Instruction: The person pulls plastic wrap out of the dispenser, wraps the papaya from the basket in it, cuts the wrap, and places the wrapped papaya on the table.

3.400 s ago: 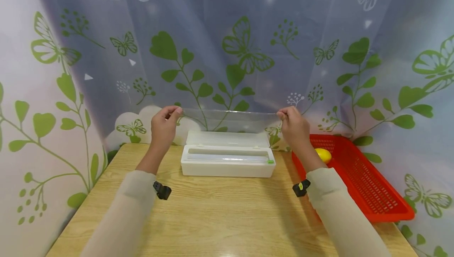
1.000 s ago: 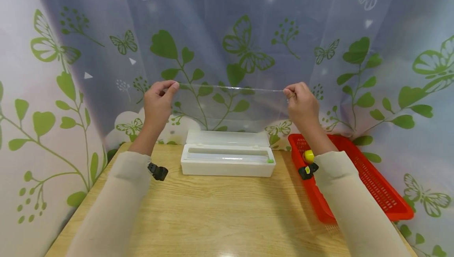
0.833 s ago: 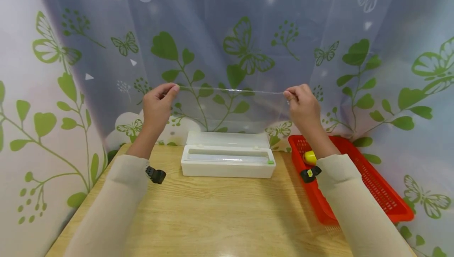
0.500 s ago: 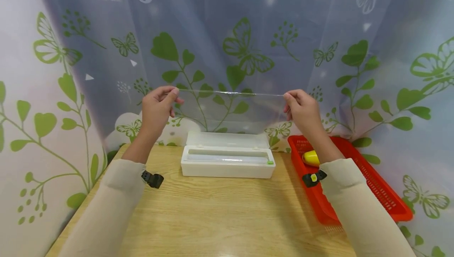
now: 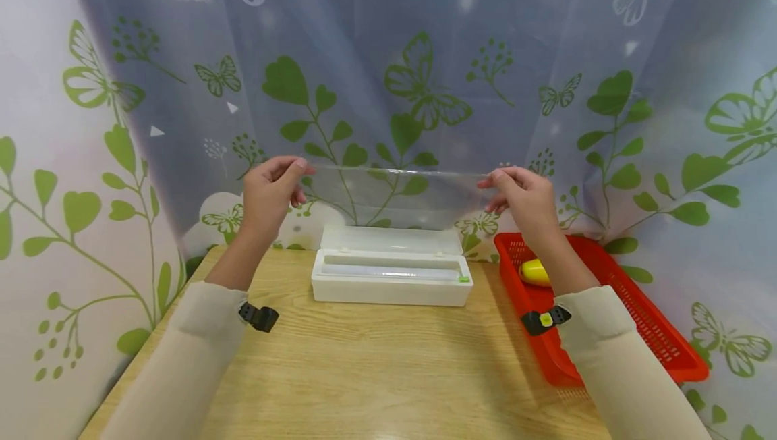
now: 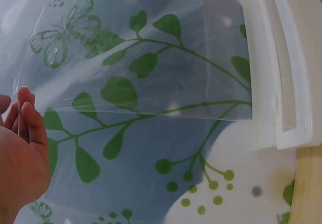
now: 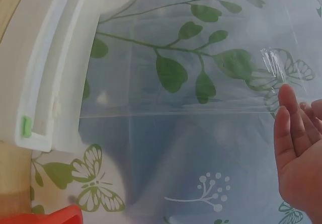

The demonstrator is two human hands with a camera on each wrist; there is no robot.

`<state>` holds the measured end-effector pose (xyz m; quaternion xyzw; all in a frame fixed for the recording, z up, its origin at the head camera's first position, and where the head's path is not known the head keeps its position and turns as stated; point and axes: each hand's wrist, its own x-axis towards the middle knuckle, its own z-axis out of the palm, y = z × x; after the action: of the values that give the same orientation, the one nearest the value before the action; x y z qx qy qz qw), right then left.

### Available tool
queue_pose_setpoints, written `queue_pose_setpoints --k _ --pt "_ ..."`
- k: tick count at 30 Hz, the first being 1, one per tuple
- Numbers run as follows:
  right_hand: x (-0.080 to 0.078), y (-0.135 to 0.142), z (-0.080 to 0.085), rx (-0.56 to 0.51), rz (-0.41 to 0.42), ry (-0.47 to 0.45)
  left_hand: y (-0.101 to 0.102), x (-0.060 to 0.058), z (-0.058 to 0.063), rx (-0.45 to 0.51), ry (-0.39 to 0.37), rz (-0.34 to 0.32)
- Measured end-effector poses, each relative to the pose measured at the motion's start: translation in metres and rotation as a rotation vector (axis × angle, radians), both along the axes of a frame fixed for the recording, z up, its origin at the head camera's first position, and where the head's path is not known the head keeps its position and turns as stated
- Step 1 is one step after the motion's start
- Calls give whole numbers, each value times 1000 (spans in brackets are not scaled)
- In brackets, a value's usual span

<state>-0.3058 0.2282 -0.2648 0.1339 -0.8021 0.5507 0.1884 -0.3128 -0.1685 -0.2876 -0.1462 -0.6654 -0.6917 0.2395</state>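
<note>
A sheet of clear cling film (image 5: 394, 194) rises from the white dispenser box (image 5: 391, 278), whose lid stands open at the back of the wooden table (image 5: 376, 372). My left hand (image 5: 296, 171) pinches the film's upper left corner and my right hand (image 5: 494, 180) pinches the upper right corner, holding the sheet stretched above the box. In the left wrist view the film (image 6: 141, 63) spans from my fingers (image 6: 25, 113) to the box (image 6: 282, 68). The right wrist view shows the film (image 7: 191, 68), my fingers (image 7: 292, 108) and the box (image 7: 50, 83).
A red slotted basket (image 5: 637, 318) sits at the table's right edge with a yellow object (image 5: 534, 272) in it. A leaf-and-butterfly curtain (image 5: 425, 75) hangs close behind the box. The dispenser has a small green tab (image 7: 25, 126) at its right end.
Over the last second both hands have come down a little with the film's top edge, after having raised it well above the box earlier. The box has stayed put.
</note>
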Motion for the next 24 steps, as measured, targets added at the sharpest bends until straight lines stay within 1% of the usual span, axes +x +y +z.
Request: queue_pose_setpoints --k 5,9,13,16,18,24 --pt "10 1 -2 -39 6 -34 -1 8 -4 15 -15 12" --pt "20 1 -5 -59 11 -55 -2 16 -8 28 -51 -7" --pt "30 1 -9 -64 13 -55 -4 25 -11 13 -77 -30" --pt "38 1 -12 -54 14 -62 -7 32 -16 7 -91 -51" --pt "44 2 -14 -52 7 -81 -9 37 -19 -1 -106 -57" --pt "60 3 -22 -87 44 -121 -11 56 -28 -4 -152 -58"
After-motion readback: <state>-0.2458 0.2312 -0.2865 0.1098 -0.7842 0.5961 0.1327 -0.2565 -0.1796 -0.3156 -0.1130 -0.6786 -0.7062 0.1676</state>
